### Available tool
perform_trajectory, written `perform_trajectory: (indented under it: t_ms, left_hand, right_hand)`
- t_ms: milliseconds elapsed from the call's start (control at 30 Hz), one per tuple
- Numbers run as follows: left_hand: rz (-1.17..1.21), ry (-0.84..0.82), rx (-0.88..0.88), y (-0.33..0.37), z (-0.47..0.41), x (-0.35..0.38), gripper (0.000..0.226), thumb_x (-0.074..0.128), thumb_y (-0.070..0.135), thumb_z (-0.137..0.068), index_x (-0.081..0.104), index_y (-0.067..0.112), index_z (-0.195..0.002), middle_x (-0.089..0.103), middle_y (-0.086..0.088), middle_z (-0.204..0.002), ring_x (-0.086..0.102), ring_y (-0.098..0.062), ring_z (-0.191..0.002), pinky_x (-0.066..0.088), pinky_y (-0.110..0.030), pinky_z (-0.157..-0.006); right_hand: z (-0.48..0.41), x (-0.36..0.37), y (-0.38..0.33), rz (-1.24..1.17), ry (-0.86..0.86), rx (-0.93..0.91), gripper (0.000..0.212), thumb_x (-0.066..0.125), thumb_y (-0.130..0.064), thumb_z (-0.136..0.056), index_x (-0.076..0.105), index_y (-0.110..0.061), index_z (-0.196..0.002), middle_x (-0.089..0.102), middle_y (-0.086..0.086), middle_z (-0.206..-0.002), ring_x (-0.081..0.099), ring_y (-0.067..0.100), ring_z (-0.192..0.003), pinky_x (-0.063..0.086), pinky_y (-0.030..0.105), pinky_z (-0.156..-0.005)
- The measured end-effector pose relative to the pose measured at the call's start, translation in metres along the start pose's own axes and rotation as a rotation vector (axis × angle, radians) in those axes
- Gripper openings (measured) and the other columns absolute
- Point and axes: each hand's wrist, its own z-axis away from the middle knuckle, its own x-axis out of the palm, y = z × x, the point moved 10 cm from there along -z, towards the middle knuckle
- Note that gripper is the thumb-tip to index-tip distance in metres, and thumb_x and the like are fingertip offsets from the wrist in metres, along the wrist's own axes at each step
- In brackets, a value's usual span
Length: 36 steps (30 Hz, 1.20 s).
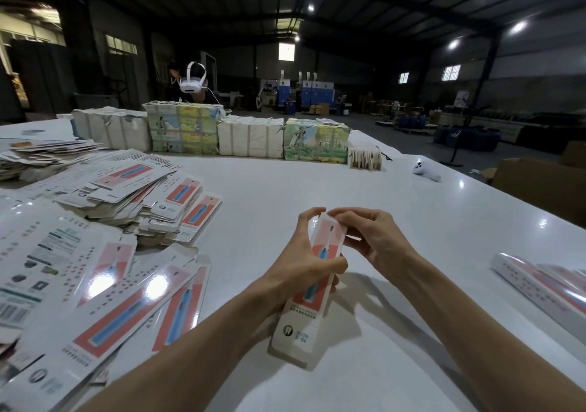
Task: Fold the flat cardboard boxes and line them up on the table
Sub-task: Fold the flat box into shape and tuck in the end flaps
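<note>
A long white box (304, 313) with a salmon panel and a blue toothbrush picture is held over the white table (396, 208), its far end raised. My left hand (304, 259) grips the box round its middle, thumb across the front. My right hand (364, 237) pinches the flap at the far end with curled fingertips. Flat unfolded boxes (142, 300) of the same print lie spread at the left. Folded boxes (539, 284) lie side by side at the right edge.
A messy heap of flat boxes (152, 196) sits further back on the left. Wrapped bundles of printed cartons (250, 139) line the far edge of the table. A white controller (426, 172) lies at the far right. A person wearing a white headset (193, 83) stands behind the bundles.
</note>
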Motion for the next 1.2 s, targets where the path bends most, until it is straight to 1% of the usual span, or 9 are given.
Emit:
perform_trajectory:
  t_ms: [100,167,400,533,667,767,900,1033,1200]
  left_hand:
    - [-0.037,-0.008,0.013,0.002,0.001,0.001,0.091,0.084,0.025,-0.078,0.027,0.067,-0.136,0.056,0.001,-0.118,0.076,-0.021,-0.078,0.061,-0.024,-0.065]
    - [-0.025,-0.008,0.017,0.002,0.002,0.001,0.09,0.084,0.023,-0.08,0.028,0.068,-0.134,0.057,0.0,-0.118,0.077,-0.02,-0.078,0.061,-0.024,-0.064]
    - [0.08,-0.024,-0.001,0.002,0.001,0.003,0.084,0.083,0.019,-0.078,0.034,0.054,-0.137,0.064,-0.014,-0.114,0.075,-0.024,-0.069,0.062,-0.029,-0.065]
    - [0.09,0.021,-0.008,0.001,-0.001,-0.002,0.083,0.082,0.022,-0.078,0.032,0.053,-0.136,0.062,-0.014,-0.113,0.076,-0.025,-0.07,0.062,-0.029,-0.065]
    - [0.157,0.101,-0.023,-0.002,-0.004,-0.017,0.091,0.082,0.015,-0.085,0.025,0.056,-0.142,0.059,-0.012,-0.113,0.076,-0.022,-0.067,0.061,-0.027,-0.062]
    - [0.18,0.122,-0.015,-0.003,-0.003,-0.021,0.093,0.083,0.017,-0.083,0.026,0.057,-0.146,0.059,-0.007,-0.114,0.077,-0.02,-0.071,0.061,-0.027,-0.061]
    - [0.203,0.118,-0.045,-0.006,-0.002,-0.022,0.081,0.082,0.022,-0.077,0.034,0.056,-0.134,0.062,-0.01,-0.112,0.076,-0.021,-0.071,0.061,-0.028,-0.063]
    - [0.219,0.075,-0.097,-0.012,-0.002,-0.021,0.079,0.081,0.011,-0.086,0.033,0.043,-0.139,0.066,-0.017,-0.107,0.075,-0.022,-0.066,0.06,-0.028,-0.062]
    - [0.228,0.077,-0.119,-0.012,-0.001,-0.019,0.075,0.08,0.009,-0.087,0.034,0.039,-0.138,0.066,-0.02,-0.107,0.074,-0.022,-0.066,0.06,-0.029,-0.062]
  right_hand:
    - [-0.001,-0.004,0.006,0.007,0.015,0.053,0.022,0.063,-0.003,-0.1,0.084,-0.004,-0.093,0.078,0.019,-0.104,0.078,0.029,-0.094,0.064,0.036,-0.072]
    - [-0.002,-0.004,0.008,0.01,0.026,0.059,0.021,0.063,-0.003,-0.1,0.083,-0.003,-0.093,0.078,0.019,-0.103,0.078,0.029,-0.094,0.064,0.036,-0.071]
    - [-0.001,-0.004,0.003,-0.043,0.012,0.063,0.022,0.063,-0.003,-0.099,0.084,-0.005,-0.091,0.079,0.017,-0.097,0.079,0.027,-0.093,0.064,0.034,-0.07]
    - [0.0,0.003,0.001,-0.069,-0.05,0.033,0.022,0.06,-0.007,-0.102,0.082,-0.003,-0.105,0.078,0.017,-0.111,0.076,0.028,-0.106,0.064,0.033,-0.077]
    - [0.0,0.012,-0.002,0.011,-0.066,-0.041,0.026,0.067,-0.024,-0.103,0.073,-0.01,-0.124,0.078,0.008,-0.117,0.075,0.025,-0.111,0.063,0.03,-0.085]
    - [0.003,0.019,0.0,0.11,-0.111,-0.082,0.035,0.07,-0.03,-0.1,0.069,-0.016,-0.131,0.077,0.005,-0.121,0.075,0.025,-0.113,0.063,0.036,-0.092]
    - [0.007,0.025,0.001,0.141,-0.131,-0.125,0.036,0.074,-0.029,-0.097,0.07,-0.018,-0.131,0.078,0.006,-0.119,0.075,0.027,-0.112,0.063,0.039,-0.092]
    - [0.008,0.023,-0.001,0.142,-0.102,-0.158,0.032,0.077,-0.024,-0.094,0.075,-0.01,-0.123,0.079,0.01,-0.114,0.076,0.03,-0.108,0.063,0.041,-0.093]
    - [0.009,0.022,-0.001,0.155,-0.084,-0.176,0.025,0.075,-0.02,-0.097,0.076,-0.007,-0.118,0.079,0.011,-0.11,0.077,0.03,-0.105,0.063,0.041,-0.092]
